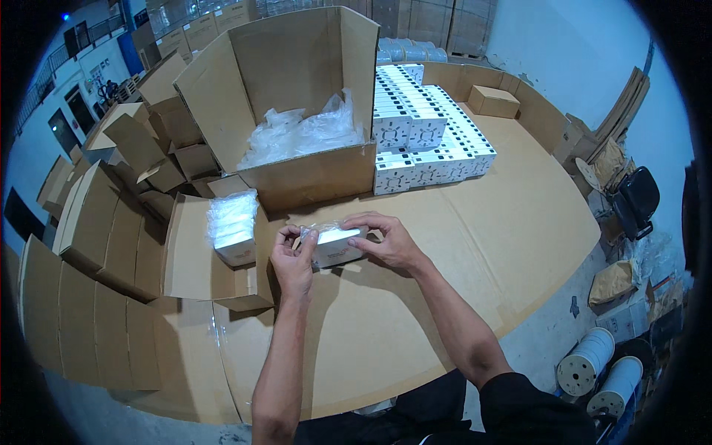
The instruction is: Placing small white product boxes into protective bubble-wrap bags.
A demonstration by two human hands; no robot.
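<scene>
Both of my hands are at a small white box (337, 251) held just over the cardboard-covered table. Clear plastic film (324, 229) lies along its upper edge. My left hand (294, 261) pinches the film and box at the left end, thumb in front. At the other end, my right hand (387, 242) grips the box with thumb in front and fingers over the top. Beside my left hand stands an open carton (190, 248) containing a row of similar white boxes (234, 226) in clear plastic.
Behind my hands, a large open carton (319, 178) holds clear plastic bags (304, 133). To its right, white units (426, 141) are stacked in rows. Folded cartons (89, 297) stand at left. A small closed carton (494, 101) sits at the far right of the table (512, 222).
</scene>
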